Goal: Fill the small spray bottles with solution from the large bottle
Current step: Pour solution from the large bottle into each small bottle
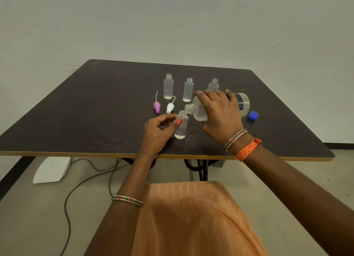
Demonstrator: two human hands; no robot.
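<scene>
My right hand point(220, 114) grips the large clear bottle point(243, 104), tipped on its side with its open neck just above and right of the mouth of a small clear bottle point(181, 133). That small bottle stands upright near the table's front with a little liquid at its bottom. My left hand point(159, 131) holds it, thumb against its upper part. Three more small open bottles stand behind: one at the left point(168, 86), one in the middle point(188, 90), one at the right point(213, 84), partly hidden by my right hand.
A purple spray cap point(157, 107) and a white spray cap point(170, 107) with thin tubes lie left of the bottles. The blue cap point(252, 115) rests right of the large bottle. The dark table point(86, 112) ends just before my wrists. Cables lie on the floor below.
</scene>
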